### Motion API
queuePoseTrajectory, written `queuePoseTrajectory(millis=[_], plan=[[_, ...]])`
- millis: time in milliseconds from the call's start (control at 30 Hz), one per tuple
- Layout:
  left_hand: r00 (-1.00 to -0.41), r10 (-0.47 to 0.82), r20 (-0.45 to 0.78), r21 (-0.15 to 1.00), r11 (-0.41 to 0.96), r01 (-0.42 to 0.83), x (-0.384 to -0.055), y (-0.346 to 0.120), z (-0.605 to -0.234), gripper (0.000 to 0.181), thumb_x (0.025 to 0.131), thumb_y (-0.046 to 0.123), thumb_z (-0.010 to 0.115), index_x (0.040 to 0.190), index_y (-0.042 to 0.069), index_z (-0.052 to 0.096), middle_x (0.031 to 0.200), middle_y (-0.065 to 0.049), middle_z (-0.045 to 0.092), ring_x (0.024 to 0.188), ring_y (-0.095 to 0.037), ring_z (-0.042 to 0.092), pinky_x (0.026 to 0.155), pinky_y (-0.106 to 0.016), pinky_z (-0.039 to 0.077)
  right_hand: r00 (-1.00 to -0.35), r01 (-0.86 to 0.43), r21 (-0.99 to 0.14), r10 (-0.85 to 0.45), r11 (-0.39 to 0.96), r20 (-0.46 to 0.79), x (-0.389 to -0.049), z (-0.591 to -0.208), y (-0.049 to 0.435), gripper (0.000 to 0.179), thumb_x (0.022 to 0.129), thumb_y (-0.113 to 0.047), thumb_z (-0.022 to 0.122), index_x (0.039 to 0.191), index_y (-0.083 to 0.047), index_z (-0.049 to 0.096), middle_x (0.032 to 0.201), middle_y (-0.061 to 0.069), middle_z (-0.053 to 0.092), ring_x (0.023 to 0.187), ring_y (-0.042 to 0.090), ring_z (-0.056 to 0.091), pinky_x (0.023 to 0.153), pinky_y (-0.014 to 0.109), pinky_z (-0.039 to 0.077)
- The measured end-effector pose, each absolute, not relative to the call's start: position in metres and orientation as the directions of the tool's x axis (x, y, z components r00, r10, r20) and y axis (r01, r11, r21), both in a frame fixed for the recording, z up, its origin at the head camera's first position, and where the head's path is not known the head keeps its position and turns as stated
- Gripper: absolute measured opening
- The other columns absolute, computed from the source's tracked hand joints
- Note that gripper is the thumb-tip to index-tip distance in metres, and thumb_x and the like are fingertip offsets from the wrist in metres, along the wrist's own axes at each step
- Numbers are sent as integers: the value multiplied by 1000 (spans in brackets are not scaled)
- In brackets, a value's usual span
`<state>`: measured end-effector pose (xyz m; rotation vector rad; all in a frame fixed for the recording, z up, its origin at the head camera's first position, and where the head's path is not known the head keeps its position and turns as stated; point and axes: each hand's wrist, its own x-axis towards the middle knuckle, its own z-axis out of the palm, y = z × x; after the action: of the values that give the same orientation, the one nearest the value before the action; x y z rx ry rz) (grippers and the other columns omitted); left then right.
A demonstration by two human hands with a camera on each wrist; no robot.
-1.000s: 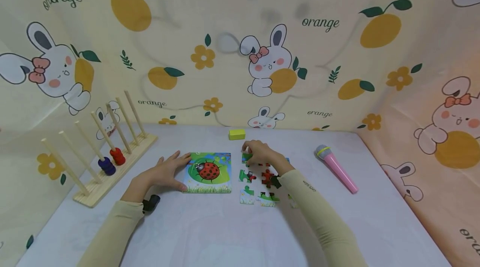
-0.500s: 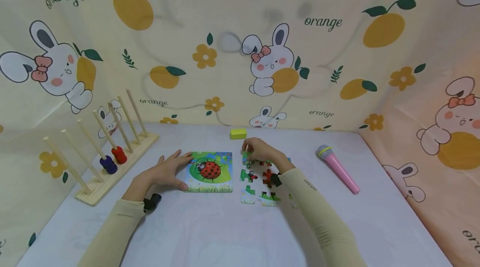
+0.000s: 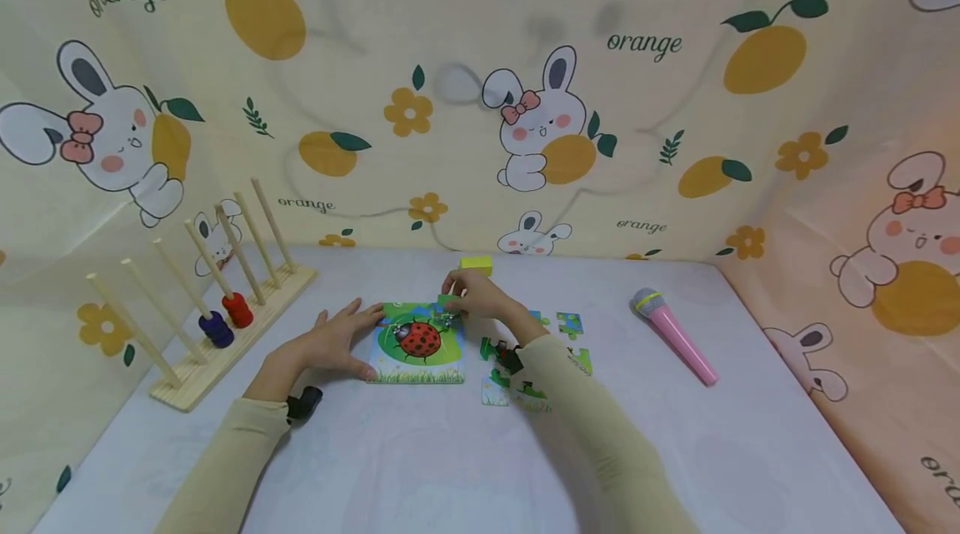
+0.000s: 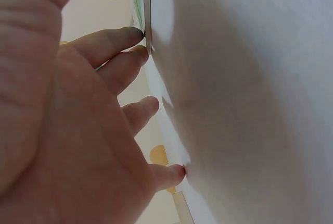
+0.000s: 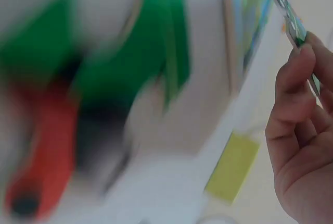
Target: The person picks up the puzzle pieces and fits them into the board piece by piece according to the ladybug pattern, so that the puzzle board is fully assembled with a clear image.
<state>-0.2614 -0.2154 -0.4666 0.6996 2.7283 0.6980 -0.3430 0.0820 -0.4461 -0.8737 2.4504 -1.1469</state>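
The left hand point(image 3: 335, 344) is spread, thumb and fingertips at the left edge of the ladybug board point(image 3: 418, 342). The right hand point(image 3: 483, 296) pinches a green puzzle piece point(image 3: 447, 301) over the board's far right corner. Loose pieces point(image 3: 495, 391) lie on the table point(image 3: 390, 463), right of the board.

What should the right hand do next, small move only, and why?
Probably level the puzzle piece and lower it onto the ladybug board: the right hand pinches it, tilted, by the board's far right corner, while the left hand touches the board's left edge, which may steady it.
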Motion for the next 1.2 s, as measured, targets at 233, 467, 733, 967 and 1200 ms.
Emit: queuePoseTrajectory(millis=[233, 467, 733, 967, 1200], plan=[[-855, 505, -115, 504, 772, 388, -260, -216, -464, 108, 69, 51, 87, 153, 5, 38, 162, -15, 27, 149, -48, 8, 102, -82, 1, -744, -442, -720, -667, 535, -38, -334, -442, 39, 16, 90, 4, 68, 104, 1, 64, 84, 10, 60, 62, 23, 63, 57, 28, 54], [-854, 506, -123, 496, 776, 389, -261, -213, -463, 106, 69, 51, 88, 152, 4, 40, 161, -16, 28, 148, -48, 8, 105, -79, 3, -767, -514, -550, -640, 658, -48, -330, -449, 16, 31, 83, -8, 80, 110, -6, 66, 96, 6, 66, 86, 16, 61, 76, 29, 52], [-845, 523, -110, 518, 756, 400, -262, -216, -466, 106, 70, 48, 88, 152, 1, 38, 161, -17, 27, 148, -48, 7, 110, -74, 3, -790, -542, -357, -606, 761, -92, -320, -451, 10, 48, 83, -28, 83, 123, -12, 63, 113, 5, 57, 100, 19, 58, 84, 36, 52], [-838, 535, -105, 527, 744, 409, -262, -216, -469, 108, 70, 48, 88, 152, 0, 37, 161, -18, 27, 148, -49, 8, 111, -73, 5, -777, -550, -355, -619, 756, -114, -314, -449, 8, 54, 84, -32, 82, 129, -11, 60, 118, 5, 58, 105, 18, 58, 90, 36, 51], [-832, 548, -89, 530, 733, 427, -263, -217, -468, 108, 71, 47, 88, 152, -1, 36, 161, -19, 27, 148, -49, 8, 110, -74, 6, -776, -568, -301, -620, 766, -114, -315, -451, 4, 51, 86, -36, 80, 128, -13, 63, 116, 4, 56, 102, 18, 56, 85, 35, 52]])
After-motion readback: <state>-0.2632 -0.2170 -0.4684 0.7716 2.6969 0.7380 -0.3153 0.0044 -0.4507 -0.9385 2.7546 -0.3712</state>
